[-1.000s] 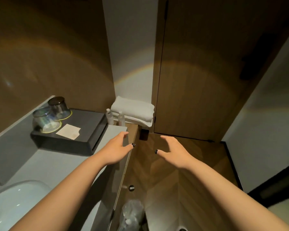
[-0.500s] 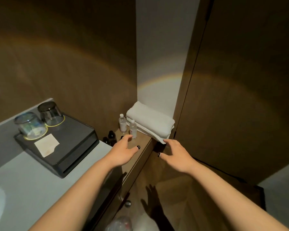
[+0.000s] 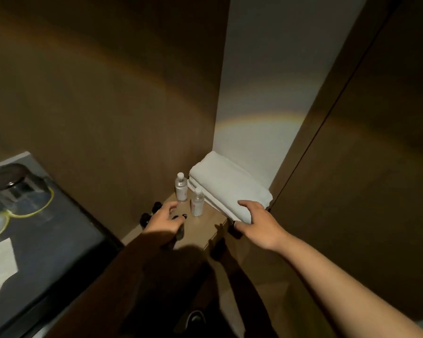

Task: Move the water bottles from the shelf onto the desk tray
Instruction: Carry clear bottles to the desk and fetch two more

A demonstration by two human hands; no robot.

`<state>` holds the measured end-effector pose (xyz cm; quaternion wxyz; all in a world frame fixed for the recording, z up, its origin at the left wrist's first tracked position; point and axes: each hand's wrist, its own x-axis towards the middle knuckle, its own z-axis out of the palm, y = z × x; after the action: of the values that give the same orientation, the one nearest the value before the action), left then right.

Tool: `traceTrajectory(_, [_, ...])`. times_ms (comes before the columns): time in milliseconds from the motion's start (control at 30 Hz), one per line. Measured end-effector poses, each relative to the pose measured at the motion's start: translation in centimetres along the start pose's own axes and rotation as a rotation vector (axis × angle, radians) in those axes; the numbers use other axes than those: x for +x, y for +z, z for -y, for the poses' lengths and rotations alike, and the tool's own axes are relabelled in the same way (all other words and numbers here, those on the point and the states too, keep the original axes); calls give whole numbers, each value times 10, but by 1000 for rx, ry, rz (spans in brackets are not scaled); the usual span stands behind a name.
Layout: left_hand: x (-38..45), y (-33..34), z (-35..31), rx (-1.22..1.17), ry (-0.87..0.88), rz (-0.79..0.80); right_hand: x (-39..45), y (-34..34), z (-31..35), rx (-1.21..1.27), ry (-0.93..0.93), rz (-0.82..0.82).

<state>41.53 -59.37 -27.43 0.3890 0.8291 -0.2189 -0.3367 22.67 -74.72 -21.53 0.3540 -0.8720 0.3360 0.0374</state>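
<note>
Far bottle (image 3: pixel 181 187): stands upright on the wooden shelf (image 3: pixel 198 230), close to the brown wall, white cap on top.
Near bottle (image 3: pixel 197 202): also upright on the shelf, just beside the folded white towels (image 3: pixel 227 189) — a little nearer and to the right of the first one.
Left hand (image 3: pixel 165 222): fingers spread wide, holding nothing, just near the bottles but not touching them.
Right hand (image 3: pixel 260 224): fingers loose and apart, resting on the near end of the towels — not gripping a bottle.
Dark small bottles (image 3: pixel 150 213): on the shelf at the left, partly hidden by the left hand.
Tray (image 3: pixel 66 230): dark, on the grey desk (image 3: pixel 31 154) at the left, well apart from the bottles.
Glasses (image 3: pixel 9 184): upside down on the far part of the tray.
</note>
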Motion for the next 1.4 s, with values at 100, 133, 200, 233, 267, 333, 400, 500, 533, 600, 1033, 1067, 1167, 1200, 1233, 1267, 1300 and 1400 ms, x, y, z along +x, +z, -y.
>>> traceTrajectory(100, [40,4,-7,3,-25,-12,47,-18,6,-26,-13,5])
traceTrajectory(133, [49,3,-9,-4,-19,-8,60,-21,8,-43,-19,9])
traceTrajectory(200, [67,1,-11,-55,-26,-5,87,-24,12,-55,-22,14])
traceTrajectory(233, [75,-2,-11,-80,-41,-13,100,-25,14,-44,-22,9])
traceTrajectory(267, [82,-4,-10,-113,-52,-22,111,-25,16,-44,-24,10])
traceTrajectory(333, [100,-9,-7,-150,-107,-55,135,-24,21,-75,-44,51])
traceTrajectory(400, [117,-13,0,-150,-148,-83,159,-22,23,-74,-59,124])
traceTrajectory(500, [135,-16,7,-167,-230,-135,197,-18,22,-67,-81,200])
traceTrajectory(533, [140,-16,10,-188,-248,-149,209,-17,22,-72,-96,232])
traceTrajectory(600, [151,-13,15,-226,-285,-189,236,-18,20,-86,-121,303])
traceTrajectory(1033, [247,76,19,-394,-440,-365,395,1,-33,-163,-185,628])
traceTrajectory(1067, [255,86,21,-361,-444,-347,405,10,-41,-160,-187,613])
traceTrajectory(1167, [281,110,30,-223,-395,-339,429,37,-66,-49,-125,579])
traceTrajectory(1200, [289,118,33,-218,-366,-347,435,46,-73,6,-97,566])
traceTrajectory(1233, [299,125,38,-203,-353,-349,439,55,-82,58,-71,551])
traceTrajectory(1267, [309,132,43,-190,-359,-337,443,65,-92,104,-59,527])
traceTrajectory(1300, [317,136,45,-180,-355,-322,446,74,-103,141,-52,506])
traceTrajectory(1400, [332,156,65,-144,-317,-314,449,95,-126,264,-28,492])
